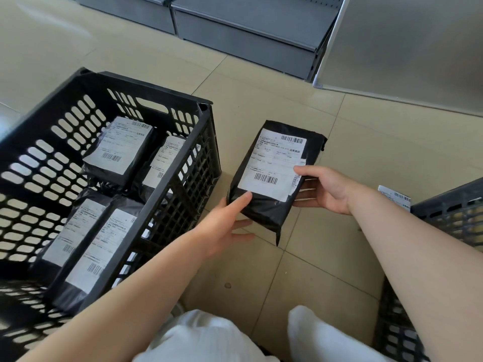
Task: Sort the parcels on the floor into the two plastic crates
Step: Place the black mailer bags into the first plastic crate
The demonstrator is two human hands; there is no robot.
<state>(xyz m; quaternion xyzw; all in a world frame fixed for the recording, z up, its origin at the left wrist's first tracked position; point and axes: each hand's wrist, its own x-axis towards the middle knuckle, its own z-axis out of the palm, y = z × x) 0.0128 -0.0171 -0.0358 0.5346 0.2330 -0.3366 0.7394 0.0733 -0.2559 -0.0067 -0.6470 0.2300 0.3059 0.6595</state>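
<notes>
Both hands hold the black parcel (274,176) label-up above the floor, right hand (324,190) gripping its edge, left hand (224,220) loosely supporting, probably to read which crate (180,163) fits.

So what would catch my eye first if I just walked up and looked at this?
Probably the black parcel with its white label, held in the middle between the left hand and right hand above the tiled floor. Next, the big black crate on the left, with four similar parcels lying inside. A second crate peeks in at the right edge.
</notes>
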